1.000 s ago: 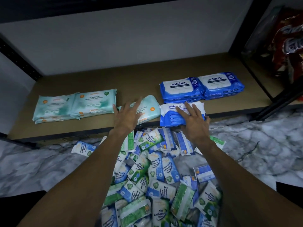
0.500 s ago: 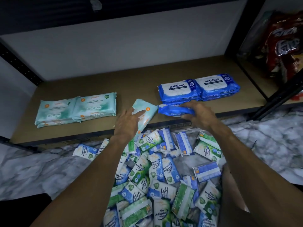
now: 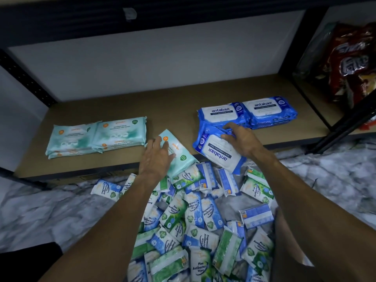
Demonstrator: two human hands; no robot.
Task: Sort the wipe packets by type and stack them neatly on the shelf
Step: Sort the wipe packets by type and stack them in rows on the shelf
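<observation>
My left hand [image 3: 155,158] holds a pale teal wipe packet [image 3: 180,154] by its left side; the packet lies slanted across the shelf's front edge. My right hand [image 3: 243,141] grips the far edge of a blue antabax packet [image 3: 218,154], face up with its label upside-down, overhanging that same edge. On the wooden shelf [image 3: 166,110] a teal stack [image 3: 97,137] lies at the left. Two blue antabax stacks [image 3: 221,115] [image 3: 268,108] lie side by side at the right. A heap of small blue and green packets [image 3: 203,220] covers the floor below my arms.
Black shelf posts [image 3: 26,78] stand at the left and right [image 3: 345,127]. Red snack bags [image 3: 354,64] fill the neighbouring shelf on the right. Marble-patterned floor [image 3: 50,210] lies either side of the heap. Bare shelf board lies between the teal and blue stacks.
My right hand has turned the blue packet from edge-on to face up at the shelf front. My left hand has shifted the teal packet a little left, slanted across the edge.
</observation>
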